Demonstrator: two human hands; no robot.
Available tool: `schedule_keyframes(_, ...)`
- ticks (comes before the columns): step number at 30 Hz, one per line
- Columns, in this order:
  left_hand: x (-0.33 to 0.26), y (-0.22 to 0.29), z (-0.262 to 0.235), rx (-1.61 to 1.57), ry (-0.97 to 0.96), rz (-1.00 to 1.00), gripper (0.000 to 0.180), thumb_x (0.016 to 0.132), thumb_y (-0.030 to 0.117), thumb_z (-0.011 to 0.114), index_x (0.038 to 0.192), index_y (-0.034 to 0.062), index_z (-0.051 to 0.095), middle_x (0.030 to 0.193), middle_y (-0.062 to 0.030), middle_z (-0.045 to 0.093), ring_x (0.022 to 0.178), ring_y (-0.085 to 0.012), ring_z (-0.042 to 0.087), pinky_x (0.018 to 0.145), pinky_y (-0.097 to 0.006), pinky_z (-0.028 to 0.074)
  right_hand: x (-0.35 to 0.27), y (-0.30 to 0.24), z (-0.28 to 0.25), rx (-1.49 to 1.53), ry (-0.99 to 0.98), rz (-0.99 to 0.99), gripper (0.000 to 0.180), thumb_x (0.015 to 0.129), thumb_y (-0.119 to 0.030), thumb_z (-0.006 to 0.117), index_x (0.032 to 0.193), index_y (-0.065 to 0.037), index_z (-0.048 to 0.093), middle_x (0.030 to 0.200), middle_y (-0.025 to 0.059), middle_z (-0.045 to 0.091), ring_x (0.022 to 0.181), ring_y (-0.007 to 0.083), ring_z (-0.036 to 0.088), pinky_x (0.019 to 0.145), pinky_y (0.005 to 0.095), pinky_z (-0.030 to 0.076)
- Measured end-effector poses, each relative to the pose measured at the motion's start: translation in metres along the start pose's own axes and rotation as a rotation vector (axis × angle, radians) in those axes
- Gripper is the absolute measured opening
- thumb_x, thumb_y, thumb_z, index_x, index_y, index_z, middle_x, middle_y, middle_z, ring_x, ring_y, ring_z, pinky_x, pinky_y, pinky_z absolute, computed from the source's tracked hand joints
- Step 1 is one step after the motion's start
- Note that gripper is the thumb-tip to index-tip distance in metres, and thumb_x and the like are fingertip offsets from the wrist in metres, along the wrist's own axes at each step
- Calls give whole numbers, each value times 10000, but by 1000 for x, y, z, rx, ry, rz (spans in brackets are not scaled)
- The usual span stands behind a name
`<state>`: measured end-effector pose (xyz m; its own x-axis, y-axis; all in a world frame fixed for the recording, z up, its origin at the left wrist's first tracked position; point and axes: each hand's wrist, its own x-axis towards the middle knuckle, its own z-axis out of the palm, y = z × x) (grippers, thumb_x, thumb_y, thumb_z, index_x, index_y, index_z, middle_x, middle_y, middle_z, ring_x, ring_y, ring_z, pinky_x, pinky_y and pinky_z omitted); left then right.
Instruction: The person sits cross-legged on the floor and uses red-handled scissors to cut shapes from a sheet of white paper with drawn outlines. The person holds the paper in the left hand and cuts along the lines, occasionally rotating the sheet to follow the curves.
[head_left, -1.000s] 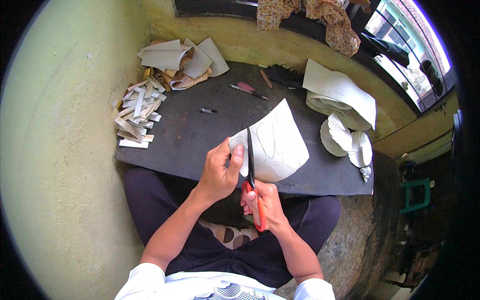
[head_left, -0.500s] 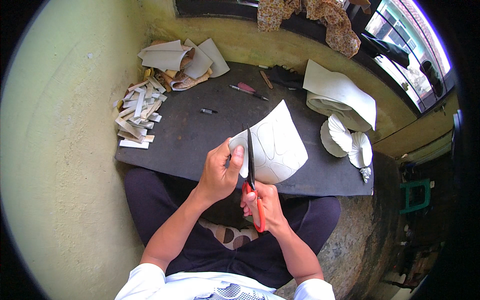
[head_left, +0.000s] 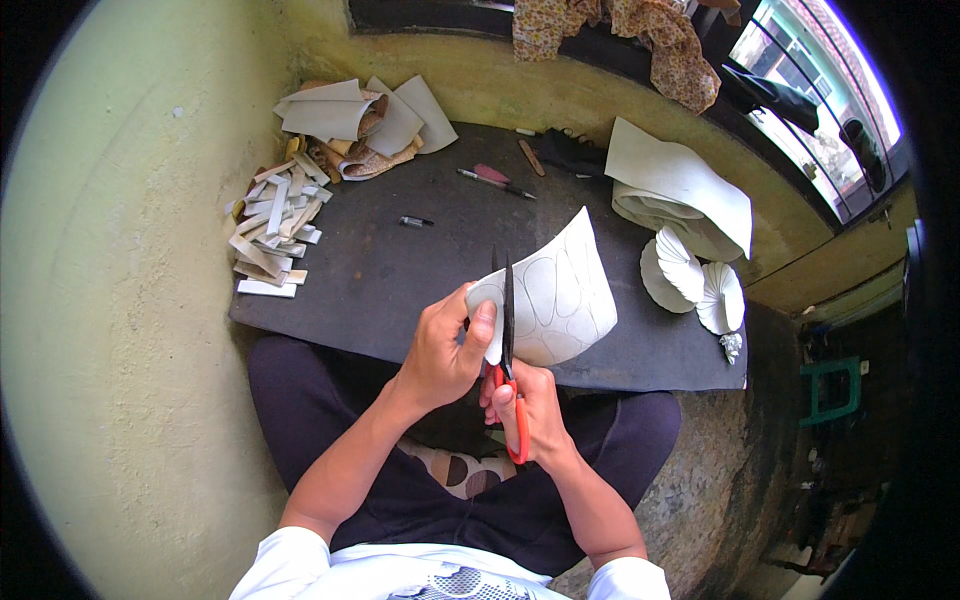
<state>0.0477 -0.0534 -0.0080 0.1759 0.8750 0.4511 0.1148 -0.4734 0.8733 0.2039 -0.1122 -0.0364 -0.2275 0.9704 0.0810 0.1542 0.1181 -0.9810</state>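
My left hand (head_left: 447, 340) pinches the left edge of a curved white sheet (head_left: 560, 290), its thumb on top. Rounded outlines are drawn in dark line across the sheet. In my right hand (head_left: 532, 412) are scissors (head_left: 521, 430) with red-orange handles and dark blades. The blades point away from me, slightly parted, with the sheet's left part between them, close to my left thumb. The sheet is held above the near edge of a dark table (head_left: 380, 280). Some of my right fingers are hidden behind the handles.
White strips (head_left: 275, 225) are heaped at the table's left, beside rolled sheets (head_left: 340, 115). Pens (head_left: 495, 184) and a brown stick (head_left: 531, 157) lie farther back. At right are a folded white sheet (head_left: 675, 190) and fluted white shell-like pieces (head_left: 718, 298). A green stool (head_left: 830, 390) stands beyond.
The sheet and my left hand have shifted slightly right, and the sheet has tilted a little. The scissor blades have swung slightly right and now show both tips apart.
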Motion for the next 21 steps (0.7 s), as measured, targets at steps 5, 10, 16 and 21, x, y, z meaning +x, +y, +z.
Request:
schedule_keyframes(5,0,-1,-1,-15,-9,-11,302,1073,244,471,995,-16,604,826,-130,612,708,-203,594,647,-359,472,0,3,-1,-49,3,-22,780,961,-739,472,713,0,498,568,95,458,514,207,462,507,365,384)
schedule_keyframes(10,1,1,-4,-19,-11,-23,302,1072,245,471,993,-16,601,815,-123,605,700,-189,580,641,-354,465,0,-4,-1,-58,6,-1,773,966,-727,479,707,1,498,554,95,449,510,213,448,505,371,376)
schedule_keyframes(16,1,-2,-7,-52,-38,-44,308,1066,258,478,1010,-14,611,795,-109,604,698,-171,578,636,-339,462,-2,1,-2,-76,10,-2,757,967,-705,506,698,3,493,547,107,427,503,225,424,503,378,365)
schedule_keyframes(21,3,-2,-17,-176,-103,-160,314,1061,272,494,1006,-15,608,774,-73,587,695,-131,556,627,-304,444,-3,1,-9,-116,-69,116,815,914,-772,499,784,30,572,645,76,606,565,145,636,504,289,542)
